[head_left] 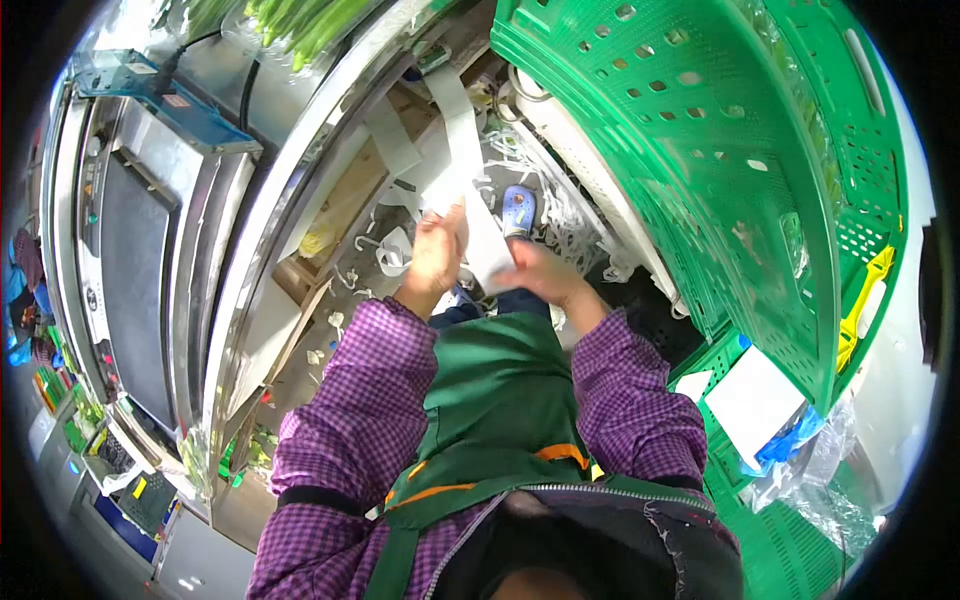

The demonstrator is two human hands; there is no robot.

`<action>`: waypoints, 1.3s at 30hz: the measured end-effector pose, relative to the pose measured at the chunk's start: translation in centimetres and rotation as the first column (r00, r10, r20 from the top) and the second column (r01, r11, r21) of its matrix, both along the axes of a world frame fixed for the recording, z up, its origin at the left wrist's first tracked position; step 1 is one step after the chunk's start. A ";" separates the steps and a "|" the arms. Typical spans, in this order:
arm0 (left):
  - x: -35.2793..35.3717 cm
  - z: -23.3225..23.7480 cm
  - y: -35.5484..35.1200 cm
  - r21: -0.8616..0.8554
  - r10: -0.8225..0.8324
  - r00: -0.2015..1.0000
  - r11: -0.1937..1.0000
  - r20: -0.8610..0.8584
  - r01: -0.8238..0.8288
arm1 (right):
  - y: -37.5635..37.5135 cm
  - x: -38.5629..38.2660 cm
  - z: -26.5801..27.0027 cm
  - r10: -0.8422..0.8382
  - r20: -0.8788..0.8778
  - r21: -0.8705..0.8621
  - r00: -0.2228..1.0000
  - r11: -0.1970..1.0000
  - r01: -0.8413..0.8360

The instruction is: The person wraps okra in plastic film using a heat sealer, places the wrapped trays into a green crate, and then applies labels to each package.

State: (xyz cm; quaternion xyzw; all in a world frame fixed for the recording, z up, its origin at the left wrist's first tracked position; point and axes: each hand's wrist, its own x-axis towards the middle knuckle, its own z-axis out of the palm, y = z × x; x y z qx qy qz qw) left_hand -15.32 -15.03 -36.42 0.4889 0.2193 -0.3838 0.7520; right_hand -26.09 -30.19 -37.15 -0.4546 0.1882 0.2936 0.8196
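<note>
A long white paper strip (463, 135) runs down from a spot under the metal counter's edge to between my hands. My left hand (436, 250) is closed on the strip's left side, fingers bent and thumb along it. On the strip's lower right end is my right hand (542, 272), slightly blurred, its fingers closed on the edge. Another pale strip (392, 137) hangs to the left of the first one. Below my hands is the green apron (500, 390).
Green perforated crates (670, 120) rise on the right. At the left stands a metal counter (290, 150) with a flat dark-topped device (140, 290) and green vegetables (310, 25). White scraps (570, 215) litter the floor around a blue clog (518, 210).
</note>
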 end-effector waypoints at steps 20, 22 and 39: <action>-0.9 1.6 1.3 0.093 0.112 0.992 0.989 0.052 -0.116 | 2.2 0.4 1.1 -0.316 0.239 -0.398 0.918 0.831 0.390; -1.4 2.1 1.9 0.670 -0.319 0.885 0.742 0.339 0.011 | 1.2 0.7 2.3 -0.083 0.380 -0.740 0.921 0.570 0.357; 5.0 3.8 -2.8 0.616 -0.716 0.143 0.670 0.683 0.414 | -1.3 2.3 -0.2 -0.425 0.265 -0.699 0.866 0.534 0.476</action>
